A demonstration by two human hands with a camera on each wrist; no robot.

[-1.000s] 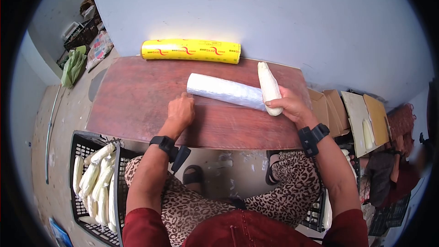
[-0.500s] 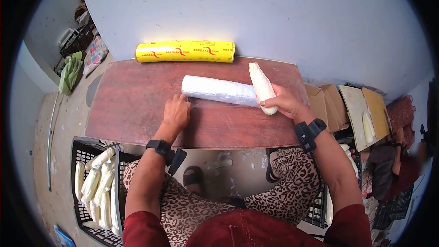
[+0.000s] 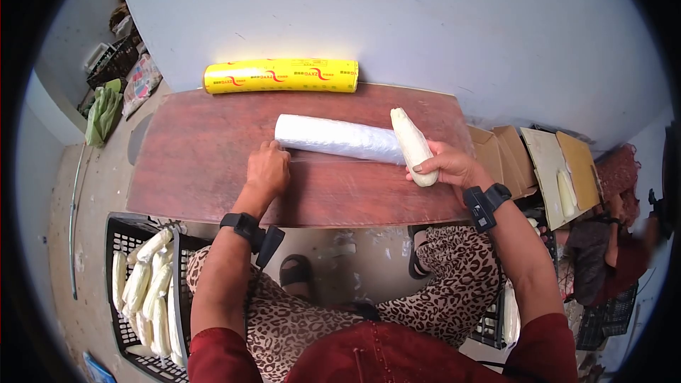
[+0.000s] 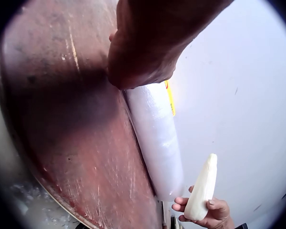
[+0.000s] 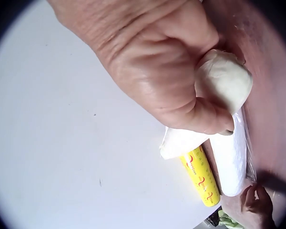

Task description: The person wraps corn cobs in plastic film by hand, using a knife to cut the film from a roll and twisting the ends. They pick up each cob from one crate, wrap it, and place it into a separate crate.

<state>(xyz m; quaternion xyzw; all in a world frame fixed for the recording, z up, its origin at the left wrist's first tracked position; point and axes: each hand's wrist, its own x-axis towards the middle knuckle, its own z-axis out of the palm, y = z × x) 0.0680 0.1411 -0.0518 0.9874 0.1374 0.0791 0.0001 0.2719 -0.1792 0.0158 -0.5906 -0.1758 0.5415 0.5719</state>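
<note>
My right hand (image 3: 448,164) grips the lower end of a pale ear of corn (image 3: 411,143), its narrow tip pointing up and away. The corn overlaps the right end of a roll of clear cling film (image 3: 339,137) lying across the table. At the roll's near left end, my left hand (image 3: 269,169) has its fingertips together on the film's loose edge. In the right wrist view, a thin strip of film (image 5: 250,157) runs along the roll to the left hand (image 5: 257,205). The left hand's fingers are hidden behind its back in the left wrist view.
A yellow printed roll (image 3: 281,76) lies at the table's back edge against the wall. On the floor at left, a black crate (image 3: 182,291) holds several wrapped ears. Cardboard boxes (image 3: 511,159) stand right of the reddish table (image 3: 191,163). Another person (image 3: 624,262) sits at far right.
My right hand has moved the corn slightly down and right relative to the film roll. My left hand stays at the roll's left end. The whole head view has shifted a little.
</note>
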